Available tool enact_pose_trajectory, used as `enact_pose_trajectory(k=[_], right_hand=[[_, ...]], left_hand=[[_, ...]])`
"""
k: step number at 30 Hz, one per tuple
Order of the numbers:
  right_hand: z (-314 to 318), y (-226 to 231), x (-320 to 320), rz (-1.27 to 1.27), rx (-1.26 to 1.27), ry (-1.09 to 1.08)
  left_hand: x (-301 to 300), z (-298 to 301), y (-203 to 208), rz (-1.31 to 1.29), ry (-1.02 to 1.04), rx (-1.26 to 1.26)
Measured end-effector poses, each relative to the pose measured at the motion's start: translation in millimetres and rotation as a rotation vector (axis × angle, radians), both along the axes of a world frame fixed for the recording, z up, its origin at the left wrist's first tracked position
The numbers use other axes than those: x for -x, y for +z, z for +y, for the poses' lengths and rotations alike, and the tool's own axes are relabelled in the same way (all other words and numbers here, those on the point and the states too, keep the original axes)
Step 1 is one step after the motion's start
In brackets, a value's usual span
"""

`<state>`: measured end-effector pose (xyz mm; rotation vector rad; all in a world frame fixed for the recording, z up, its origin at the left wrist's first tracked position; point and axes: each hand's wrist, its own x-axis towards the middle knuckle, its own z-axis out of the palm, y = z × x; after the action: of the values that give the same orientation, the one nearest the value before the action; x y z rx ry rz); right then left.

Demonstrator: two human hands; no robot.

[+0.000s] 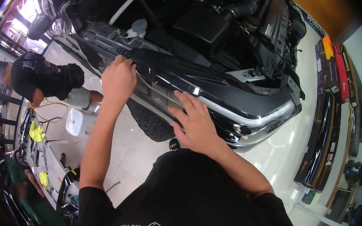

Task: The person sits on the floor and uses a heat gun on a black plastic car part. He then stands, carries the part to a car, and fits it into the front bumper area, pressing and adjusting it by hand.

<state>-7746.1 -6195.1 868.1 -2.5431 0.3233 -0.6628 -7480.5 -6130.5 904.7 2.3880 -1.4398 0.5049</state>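
A dark vehicle's front corner stands before me with its hood up, and its glossy fender (153,96) runs between my hands. My left hand (119,80) is closed at the fender's upper edge, fingertips pinched together; what they hold, if anything, is too small to make out. Resting against the fender closer to the headlight (250,119) is my right hand (195,123), its fingers spread and nothing in its grasp. Below the fender a knobby tire (150,121) shows in part.
The engine bay (202,25) lies open beyond the fender. At left a person in black (40,75) bends over, near a white container (75,122) and a yellow cloth (37,132). Long boxes (323,135) line the right wall. A dark green car (13,177) is at lower left.
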Motion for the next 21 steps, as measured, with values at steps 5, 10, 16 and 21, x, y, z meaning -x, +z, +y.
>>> enact_pose_trajectory(k=[5, 10, 16, 21], right_hand=[[-4, -3, 3, 0.017, -0.027, 0.037], [-12, -6, 4, -0.007, -0.035, 0.069], [-18, -11, 6, -0.045, -0.055, 0.096], [-23, -15, 6, -0.027, -0.06, 0.119]], left_hand=[[-10, -14, 15, -0.099, 0.04, -0.238], [-20, -38, 31, -0.207, 0.009, -0.393], [-24, -54, 38, -0.223, -0.056, -0.468], [-30, -54, 40, -0.119, -0.036, -0.503]])
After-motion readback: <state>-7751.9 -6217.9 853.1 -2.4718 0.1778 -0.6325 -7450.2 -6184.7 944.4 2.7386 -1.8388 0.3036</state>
